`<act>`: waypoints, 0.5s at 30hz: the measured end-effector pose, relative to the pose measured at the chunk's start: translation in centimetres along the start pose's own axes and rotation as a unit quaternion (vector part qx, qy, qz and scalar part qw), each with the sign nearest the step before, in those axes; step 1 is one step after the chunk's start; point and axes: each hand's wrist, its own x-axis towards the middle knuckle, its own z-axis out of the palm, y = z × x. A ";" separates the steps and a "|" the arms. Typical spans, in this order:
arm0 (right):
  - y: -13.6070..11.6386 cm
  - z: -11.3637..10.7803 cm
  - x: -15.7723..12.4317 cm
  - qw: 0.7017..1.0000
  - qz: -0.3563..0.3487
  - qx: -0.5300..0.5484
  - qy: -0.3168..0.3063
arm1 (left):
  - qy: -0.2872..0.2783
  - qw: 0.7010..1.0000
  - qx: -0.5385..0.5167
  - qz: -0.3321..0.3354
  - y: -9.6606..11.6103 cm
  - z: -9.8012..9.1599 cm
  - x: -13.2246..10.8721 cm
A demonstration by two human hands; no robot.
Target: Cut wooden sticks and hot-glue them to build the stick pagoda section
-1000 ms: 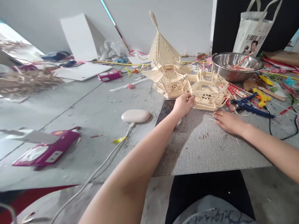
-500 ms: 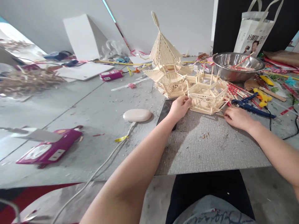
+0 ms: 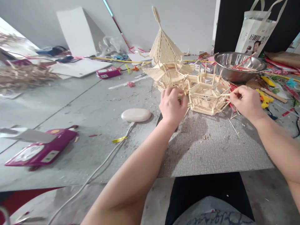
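A hexagonal frame of thin wooden sticks (image 3: 207, 95) stands on a grey mat (image 3: 211, 150). Behind it rises a stick-built pagoda model (image 3: 165, 61) with a pointed roof. My left hand (image 3: 172, 105) is at the frame's left side, fingers curled and pinching a thin stick. My right hand (image 3: 246, 101) is at the frame's right side, its fingers pinched on another thin stick that reaches toward the frame.
A steel bowl (image 3: 239, 65) with red sticks stands behind right, next to a white tote bag (image 3: 256, 29). A yellow glue gun (image 3: 264, 98) and loose sticks lie right. A pale oval puck (image 3: 136, 115) with a cable and a magenta box (image 3: 41, 150) lie left.
Both hands have lifted off the mat. My right hand rose from flat on the mat to the frame's right side with a stick; my left hand shifted up beside the frame.
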 end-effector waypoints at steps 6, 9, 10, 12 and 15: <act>-2.3 1.6 -0.2 0.996 -0.074 -0.024 0.053 | -0.090 0.978 -0.006 0.189 2.0 1.0 -2.1; -2.4 2.4 -0.5 0.995 -0.079 -0.033 0.044 | -0.164 0.963 0.000 0.213 2.5 1.5 -2.7; -2.4 2.6 -0.6 0.996 -0.077 -0.033 0.041 | -0.186 0.958 0.002 0.219 2.5 1.6 -2.8; -2.4 2.9 -0.7 0.996 -0.071 -0.031 0.034 | -0.216 0.950 0.006 0.225 2.5 1.8 -2.9; -2.5 3.0 -0.8 0.997 -0.064 -0.018 0.033 | -0.233 0.945 0.012 0.227 2.4 1.9 -2.8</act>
